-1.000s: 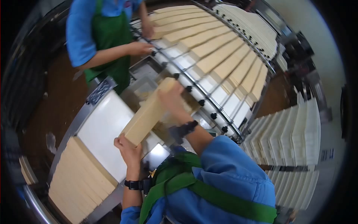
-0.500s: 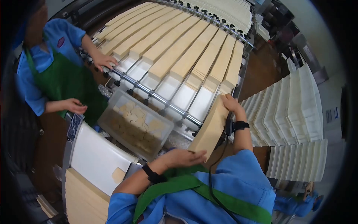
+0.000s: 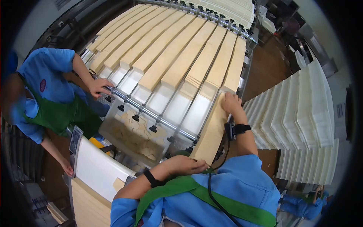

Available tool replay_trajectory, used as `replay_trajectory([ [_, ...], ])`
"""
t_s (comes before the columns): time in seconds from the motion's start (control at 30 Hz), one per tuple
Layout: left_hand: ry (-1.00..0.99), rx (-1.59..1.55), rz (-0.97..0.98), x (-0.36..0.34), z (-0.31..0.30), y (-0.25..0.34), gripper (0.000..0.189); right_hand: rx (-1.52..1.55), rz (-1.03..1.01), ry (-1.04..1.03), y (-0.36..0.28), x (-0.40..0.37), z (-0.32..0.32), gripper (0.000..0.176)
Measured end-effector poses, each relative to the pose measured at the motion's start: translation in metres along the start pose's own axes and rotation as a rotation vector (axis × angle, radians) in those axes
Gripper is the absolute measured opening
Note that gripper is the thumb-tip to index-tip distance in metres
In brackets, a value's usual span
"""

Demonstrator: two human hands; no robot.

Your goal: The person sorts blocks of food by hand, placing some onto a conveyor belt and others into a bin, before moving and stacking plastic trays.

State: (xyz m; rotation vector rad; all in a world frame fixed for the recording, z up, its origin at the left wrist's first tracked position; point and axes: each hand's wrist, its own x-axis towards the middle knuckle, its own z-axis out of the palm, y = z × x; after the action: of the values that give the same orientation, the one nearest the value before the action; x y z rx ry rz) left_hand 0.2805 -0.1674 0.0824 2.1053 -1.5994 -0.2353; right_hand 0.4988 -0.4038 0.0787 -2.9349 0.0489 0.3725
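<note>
A long, pale beige stack [image 3: 211,130] of what look like thin sheets lies in the rightmost lane, jutting past the metal rail toward my body. My right hand [image 3: 231,103] grips its far end by the upper right edge, fingers bent over it. At the near end, my left hand [image 3: 189,165] presses its closed fingers against the stack's bottom edge. The far tip of this stack sits close to another beige stack [image 3: 235,62] in the same lane. Both wrists wear dark bands.
Several similar stacks [image 3: 170,56] lie in lanes behind a metal rail [image 3: 159,118] with black knobs. A bin of beige scraps [image 3: 166,149] stands below. At left is a co-worker [image 3: 56,98], one hand on the rail. Piled white trays [image 3: 291,113] stand at right.
My left hand has closed from stretched fingers onto the stack's near end. My right hand keeps its hold. The co-worker leans lower, with one hand dropped toward the white surface's edge.
</note>
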Motion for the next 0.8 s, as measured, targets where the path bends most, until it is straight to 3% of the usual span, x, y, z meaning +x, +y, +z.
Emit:
replay_trajectory([
  [0.07, -0.089, -0.186, -0.127, 0.007, -0.009, -0.004, 0.042, -0.074, -0.008, 0.112, -0.013, -0.013, -0.010, 0.045],
  [0.17, 0.100, -0.120, -0.095, 0.018, 0.006, -0.025, 0.035, -0.074, -0.152, 0.449, 0.002, 0.009, 0.018, 0.058],
  [0.27, 0.112, -0.083, -0.100, 0.024, 0.009, -0.033, 0.030, 0.086, -0.076, 0.280, 0.013, 0.028, 0.030, 0.069],
  [0.43, -0.013, -0.145, -0.213, 0.034, -0.010, -0.028, 0.025, 0.185, -0.134, 0.263, 0.012, 0.013, 0.028, 0.067],
  [0.47, 0.049, -0.176, -0.209, 0.034, -0.006, -0.028, 0.023, 0.230, -0.185, 0.276, 0.014, 0.001, 0.033, 0.065],
  [0.53, -0.005, -0.207, -0.289, 0.034, -0.005, -0.027, 0.023, 0.387, -0.534, 0.349, 0.022, -0.032, 0.047, 0.061],
  [0.57, -0.030, -0.224, -0.332, 0.034, -0.006, -0.026, 0.023, 0.447, -0.647, 0.288, 0.018, -0.058, 0.040, 0.060],
  [0.7, -0.049, -0.046, -0.235, 0.032, -0.017, -0.022, 0.021, 0.524, -1.101, 0.264, 0.021, -0.138, 0.054, 0.055],
  [0.8, -0.021, 0.133, -0.120, 0.028, -0.005, -0.029, 0.019, 0.485, -1.072, 0.491, 0.014, -0.160, 0.077, 0.050],
])
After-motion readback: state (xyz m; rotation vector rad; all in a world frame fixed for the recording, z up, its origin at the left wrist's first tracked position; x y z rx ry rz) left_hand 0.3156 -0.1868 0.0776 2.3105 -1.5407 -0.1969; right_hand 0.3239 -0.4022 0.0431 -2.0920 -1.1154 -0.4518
